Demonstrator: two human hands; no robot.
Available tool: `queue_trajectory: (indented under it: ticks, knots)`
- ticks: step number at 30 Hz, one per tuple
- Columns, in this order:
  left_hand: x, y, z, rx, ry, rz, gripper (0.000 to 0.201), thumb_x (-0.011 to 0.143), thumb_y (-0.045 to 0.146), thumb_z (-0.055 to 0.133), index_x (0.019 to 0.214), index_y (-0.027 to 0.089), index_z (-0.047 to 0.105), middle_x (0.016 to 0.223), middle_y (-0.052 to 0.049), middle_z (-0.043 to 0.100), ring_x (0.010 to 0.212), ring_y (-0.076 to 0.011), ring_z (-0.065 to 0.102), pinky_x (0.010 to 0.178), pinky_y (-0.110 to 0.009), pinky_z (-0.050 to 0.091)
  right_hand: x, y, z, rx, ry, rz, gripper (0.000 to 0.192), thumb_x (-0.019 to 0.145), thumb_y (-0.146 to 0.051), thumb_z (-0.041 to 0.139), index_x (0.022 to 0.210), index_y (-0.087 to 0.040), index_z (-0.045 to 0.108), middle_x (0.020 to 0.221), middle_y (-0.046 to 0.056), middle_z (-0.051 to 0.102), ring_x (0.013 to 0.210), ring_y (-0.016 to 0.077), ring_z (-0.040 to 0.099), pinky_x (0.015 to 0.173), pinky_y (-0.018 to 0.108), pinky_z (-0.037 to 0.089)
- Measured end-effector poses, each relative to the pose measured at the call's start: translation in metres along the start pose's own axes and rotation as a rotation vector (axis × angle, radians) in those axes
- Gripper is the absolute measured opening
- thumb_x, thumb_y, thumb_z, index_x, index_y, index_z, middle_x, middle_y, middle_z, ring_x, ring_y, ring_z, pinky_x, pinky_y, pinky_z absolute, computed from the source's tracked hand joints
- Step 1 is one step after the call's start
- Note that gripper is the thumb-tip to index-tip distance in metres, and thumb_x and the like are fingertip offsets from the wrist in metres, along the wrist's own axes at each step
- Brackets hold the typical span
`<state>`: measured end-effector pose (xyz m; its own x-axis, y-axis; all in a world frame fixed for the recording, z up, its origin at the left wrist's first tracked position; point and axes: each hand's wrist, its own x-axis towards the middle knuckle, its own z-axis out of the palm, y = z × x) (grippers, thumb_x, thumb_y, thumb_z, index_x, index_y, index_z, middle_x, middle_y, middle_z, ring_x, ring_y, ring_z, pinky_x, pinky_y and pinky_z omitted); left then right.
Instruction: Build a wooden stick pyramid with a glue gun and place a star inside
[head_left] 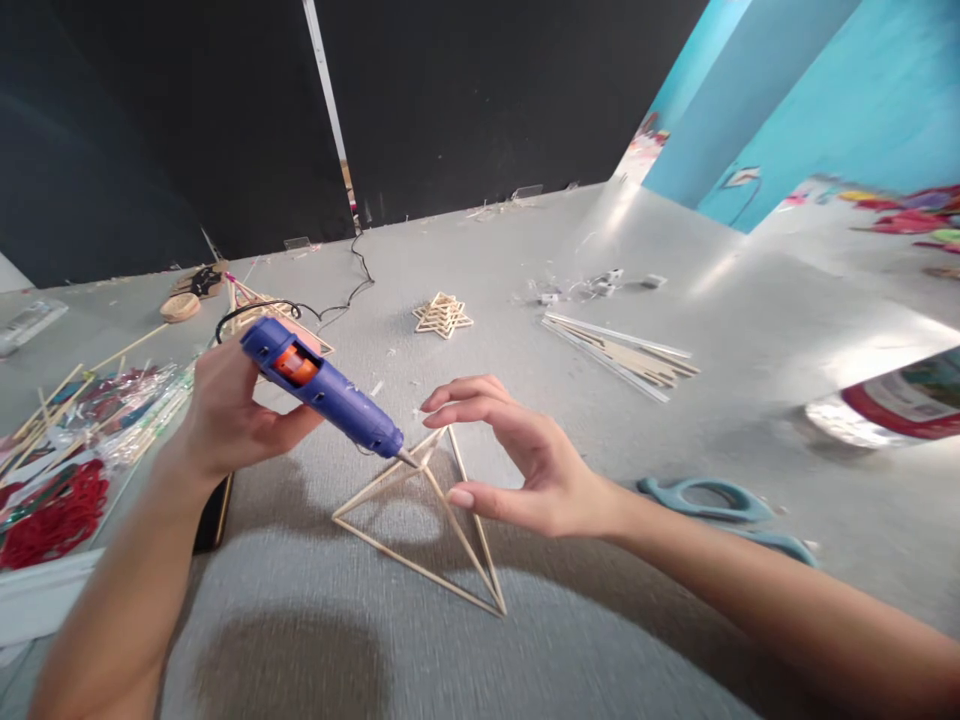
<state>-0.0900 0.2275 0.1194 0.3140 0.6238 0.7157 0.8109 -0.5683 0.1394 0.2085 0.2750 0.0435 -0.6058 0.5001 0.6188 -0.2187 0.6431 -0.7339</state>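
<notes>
My left hand (pixel 232 405) is wrapped round a blue hot glue gun (pixel 326 390) with an orange part inside its body. The gun's metal nozzle points down to the right and meets the top corner of a pyramid-shaped frame of thin wooden sticks (pixel 420 575). That frame stands on the grey table. My right hand (pixel 525 460) is beside the frame's right side, thumb and fingers apart around its upper sticks. I cannot tell whether a fingertip touches the wood. Nothing is gripped in that hand.
Behind the frame lies a small star-shaped stack of sticks (pixel 443 316), with loose sticks (pixel 619 352) to its right. Blue-handled scissors (pixel 712 500) rest by my right forearm. Red yarn (pixel 56 515) and packaged materials are at left. A black cord (pixel 360 275) runs towards the wall.
</notes>
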Motion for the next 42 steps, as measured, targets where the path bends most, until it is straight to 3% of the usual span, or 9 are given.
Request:
queue_trajectory:
  ticks: [10,42]
  knots:
    - [0.0018,0.0054,0.0045,-0.053,-0.043,-0.037,0.021,0.078,0.027,0.078,0.092,0.026,0.061,0.093,-0.005,0.073,0.079,-0.0215,0.070,0.075,-0.037,0.056,0.0002,-0.0005,-0.0002,-0.003,-0.010,-0.017,0.044,0.088,-0.035,0.083,0.128,-0.026,0.066,0.128,0.009,0.067,0.126,0.0264,0.060,0.113,0.050,0.045]
    - [0.0005,-0.0034,0.0071,-0.019,-0.031,0.066,0.022,0.082,0.027,0.077,0.097,0.027,0.061,0.089,-0.004,0.068,0.082,-0.0225,0.068,0.078,-0.041,0.056,-0.0002,-0.0003,-0.0010,0.030,-0.001,-0.027,0.044,0.087,-0.026,0.081,0.128,-0.026,0.065,0.125,0.007,0.068,0.126,0.0249,0.059,0.112,0.047,0.042]
